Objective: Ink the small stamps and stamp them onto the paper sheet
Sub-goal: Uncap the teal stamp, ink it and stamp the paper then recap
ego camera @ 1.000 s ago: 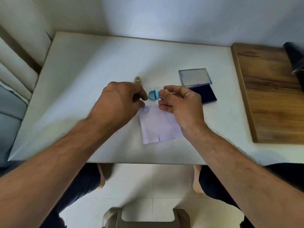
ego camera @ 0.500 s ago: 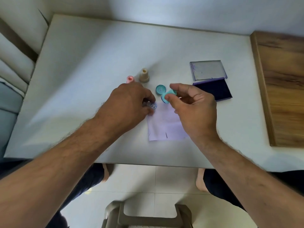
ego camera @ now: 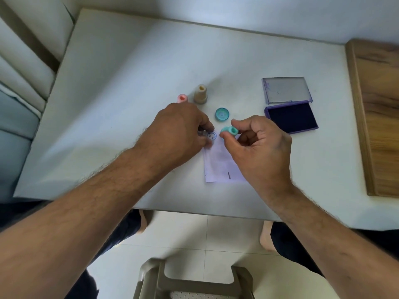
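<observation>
My right hand [ego camera: 257, 147] pinches a small teal stamp [ego camera: 230, 131] between thumb and forefinger, just above the top edge of the paper sheet [ego camera: 220, 162]. Its teal cap [ego camera: 222, 114] lies on the table behind it. My left hand [ego camera: 179, 132] rests with its fingertips on the sheet's top left corner, beside a blue smiley print [ego camera: 211, 135]. A pink stamp [ego camera: 182, 98] and a beige stamp [ego camera: 200, 94] stand upright behind my left hand. The open ink pad [ego camera: 291, 118] with dark blue ink lies to the right.
The ink pad's clear lid [ego camera: 286, 90] lies just behind the pad. A wooden board [ego camera: 377, 117] covers the table's right side. A white table [ego camera: 121, 87] carries everything; a plastic stool [ego camera: 194, 281] stands below its near edge.
The teal cap has come off and now lies on the table. My left hand moved down onto the sheet's corner, and my right hand holds the uncapped stamp lower over the paper.
</observation>
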The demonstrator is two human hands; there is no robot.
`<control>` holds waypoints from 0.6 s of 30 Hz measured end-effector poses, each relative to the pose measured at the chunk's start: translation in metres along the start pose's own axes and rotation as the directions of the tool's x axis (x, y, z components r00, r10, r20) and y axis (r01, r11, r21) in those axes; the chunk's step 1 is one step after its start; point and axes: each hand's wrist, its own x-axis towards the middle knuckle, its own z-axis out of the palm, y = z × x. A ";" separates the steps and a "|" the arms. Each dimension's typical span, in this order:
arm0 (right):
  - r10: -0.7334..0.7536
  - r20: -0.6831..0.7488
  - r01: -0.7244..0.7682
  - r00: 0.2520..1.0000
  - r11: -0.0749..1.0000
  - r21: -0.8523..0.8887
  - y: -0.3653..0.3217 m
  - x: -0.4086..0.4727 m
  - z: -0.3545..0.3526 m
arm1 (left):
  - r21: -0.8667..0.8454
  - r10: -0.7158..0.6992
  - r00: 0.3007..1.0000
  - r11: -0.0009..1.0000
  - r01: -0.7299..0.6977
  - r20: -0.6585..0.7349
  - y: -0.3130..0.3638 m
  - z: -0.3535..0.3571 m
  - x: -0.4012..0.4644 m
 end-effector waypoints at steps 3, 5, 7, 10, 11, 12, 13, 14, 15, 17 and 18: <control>-0.009 0.023 0.010 1.000 0.999 -0.045 -0.002 0.003 0.000 | 0.000 0.010 1.000 1.000 -0.010 -0.004 0.000 0.000 0.000; -0.038 0.042 0.041 0.998 0.995 -0.087 -0.003 0.006 0.001 | -0.002 0.009 1.000 1.000 -0.009 -0.001 0.001 -0.001 0.001; -0.087 0.068 0.095 0.994 0.987 -0.133 -0.004 0.007 -0.001 | -0.005 0.004 1.000 1.000 -0.004 0.005 0.001 -0.001 0.002; -0.141 0.116 0.163 0.983 0.964 -0.208 -0.006 0.009 -0.005 | 0.010 0.003 1.000 1.000 -0.003 0.016 0.002 -0.002 0.004; -0.156 0.129 0.182 0.979 0.957 -0.224 -0.006 0.010 -0.005 | 0.019 0.008 1.000 1.000 -0.008 0.015 0.003 -0.002 0.005; -0.172 0.138 0.201 0.975 0.951 -0.234 -0.006 0.010 -0.005 | 0.030 0.013 1.000 0.999 -0.014 0.015 0.003 -0.002 0.006; -0.184 0.141 0.214 0.973 0.947 -0.238 -0.005 0.011 -0.004 | 0.042 0.017 1.000 0.999 -0.018 0.019 0.003 -0.002 0.006; -0.185 0.145 0.216 0.972 0.947 -0.238 -0.004 0.011 -0.004 | 0.054 0.019 1.000 0.998 -0.021 0.024 0.003 -0.002 0.007; -0.176 0.147 0.207 0.973 0.950 -0.233 -0.004 0.011 -0.003 | 0.064 0.021 0.999 0.998 -0.023 0.028 0.004 -0.002 0.007; -0.150 0.141 0.178 0.979 0.960 -0.215 -0.003 0.011 -0.003 | 0.084 0.026 0.999 0.996 -0.029 0.031 0.004 -0.002 0.008; -0.143 0.138 0.170 0.980 0.964 -0.206 -0.003 0.011 -0.003 | 0.096 0.028 0.999 0.995 -0.031 0.032 0.004 -0.002 0.009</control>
